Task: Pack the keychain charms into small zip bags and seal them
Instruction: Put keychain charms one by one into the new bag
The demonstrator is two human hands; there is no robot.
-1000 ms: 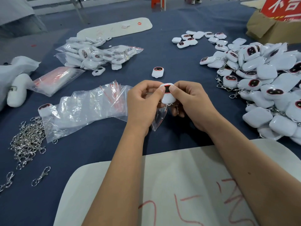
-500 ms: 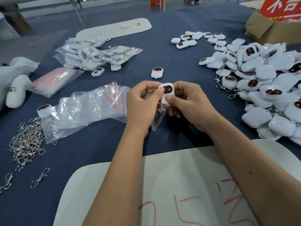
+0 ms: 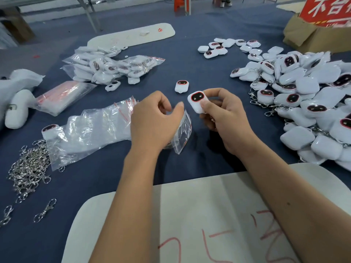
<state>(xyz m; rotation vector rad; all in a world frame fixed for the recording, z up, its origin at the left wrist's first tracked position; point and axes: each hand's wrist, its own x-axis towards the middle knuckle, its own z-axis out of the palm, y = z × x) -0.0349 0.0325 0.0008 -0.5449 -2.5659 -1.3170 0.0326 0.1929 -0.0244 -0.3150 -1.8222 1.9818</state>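
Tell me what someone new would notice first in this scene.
Dead centre, the right hand grips a white keychain charm with a dark, red-rimmed face, while the left hand holds a small zip bag beside it. A big heap of unpacked charms fills the right side of the blue table.

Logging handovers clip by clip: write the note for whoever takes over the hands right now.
Right hand grips one white charm, face up, not yet bagged.
Left hand holds a small zip bag, which hangs below it; whether its mouth is open cannot be told.
Unpacked charms are heaped right; packed bags far left; empty zip bags near left.
Done: charm and bag picked up.
Left: insert, seal, add to the packed bags, repeat.
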